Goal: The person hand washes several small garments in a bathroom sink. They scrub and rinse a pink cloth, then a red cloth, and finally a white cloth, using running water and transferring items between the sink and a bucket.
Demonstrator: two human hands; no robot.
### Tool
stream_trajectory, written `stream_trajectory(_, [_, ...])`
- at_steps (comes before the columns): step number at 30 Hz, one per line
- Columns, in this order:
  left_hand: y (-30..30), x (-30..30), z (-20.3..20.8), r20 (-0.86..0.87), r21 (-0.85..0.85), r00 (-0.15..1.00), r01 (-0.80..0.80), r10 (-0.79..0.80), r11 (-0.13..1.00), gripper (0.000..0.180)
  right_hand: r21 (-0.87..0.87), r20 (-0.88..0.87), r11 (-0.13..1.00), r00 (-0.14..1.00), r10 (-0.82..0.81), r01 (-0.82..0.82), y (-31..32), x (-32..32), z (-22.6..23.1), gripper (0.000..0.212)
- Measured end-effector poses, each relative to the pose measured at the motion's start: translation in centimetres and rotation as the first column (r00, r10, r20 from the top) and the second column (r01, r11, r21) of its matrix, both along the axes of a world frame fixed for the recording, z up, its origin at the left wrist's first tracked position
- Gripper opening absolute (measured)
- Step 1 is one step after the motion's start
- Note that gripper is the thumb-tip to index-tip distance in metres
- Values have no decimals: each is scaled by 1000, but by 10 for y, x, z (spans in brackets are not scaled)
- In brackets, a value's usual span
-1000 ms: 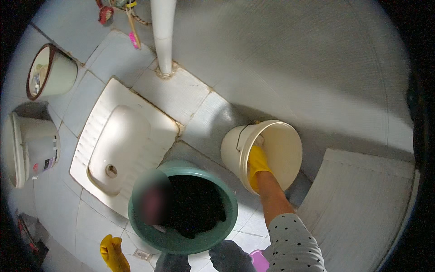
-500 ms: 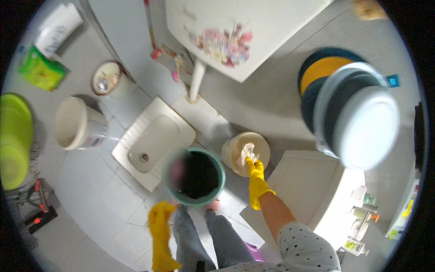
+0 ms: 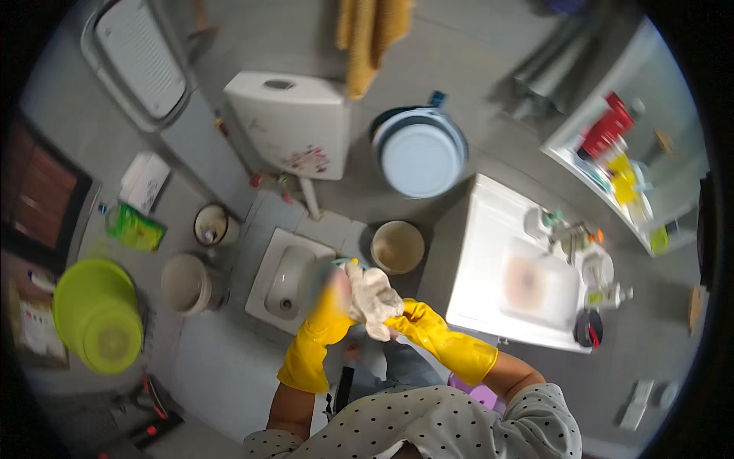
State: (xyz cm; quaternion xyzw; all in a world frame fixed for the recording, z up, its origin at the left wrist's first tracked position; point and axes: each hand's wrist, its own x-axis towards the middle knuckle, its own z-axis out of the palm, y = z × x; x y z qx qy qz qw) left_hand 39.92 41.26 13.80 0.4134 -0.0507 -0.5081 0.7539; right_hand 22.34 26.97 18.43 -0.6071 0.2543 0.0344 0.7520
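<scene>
A crumpled off-white cloth (image 3: 375,300) is held up in front of me between both hands. My left hand (image 3: 327,312), in a long yellow rubber glove, closes on its left side; part of that hand is smeared in the picture. On the cloth's lower right, my right hand (image 3: 417,321), gloved the same way, has its fingers closed round the fabric. Beneath the hands, a green-rimmed bucket is almost wholly hidden. A cream bucket (image 3: 416,239) stands on the floor just beyond the cloth.
A white squat toilet (image 3: 264,287) lies left of the hands, below a flowered cistern (image 3: 287,115). Blue basins (image 3: 420,161) hang beyond. At right is a washbasin (image 3: 474,283) with bottles; at left are a pale bucket (image 3: 180,287) and green tubs (image 3: 95,291).
The cloth has come up out of the cream bucket in my right hand, and my left hand has joined on it. My view has shifted, bringing the washbasin fully in.
</scene>
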Motion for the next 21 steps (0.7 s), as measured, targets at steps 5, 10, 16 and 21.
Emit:
stream_trajectory(5, [-45, -55, 87, 384, -41, 902, 231, -198, 972, 52, -146, -205, 985, 972, -117, 88, 1, -66, 64, 35])
stream_trajectory(10, [-97, -116, 90, 566, 4, 766, 367, -305, 930, 53, -535, -18, 737, 866, -499, 414, -32, -154, 118, 36])
stream_trajectory(16, [-177, -231, 127, 724, 147, 436, 661, -535, 736, 54, -202, -211, 840, 815, -539, 503, -82, -228, 130, 41])
stream_trajectory(21, [-244, -298, 117, 990, 86, 38, 607, -137, 790, 38, 222, 94, 728, 729, -678, 648, -144, -303, 77, 33])
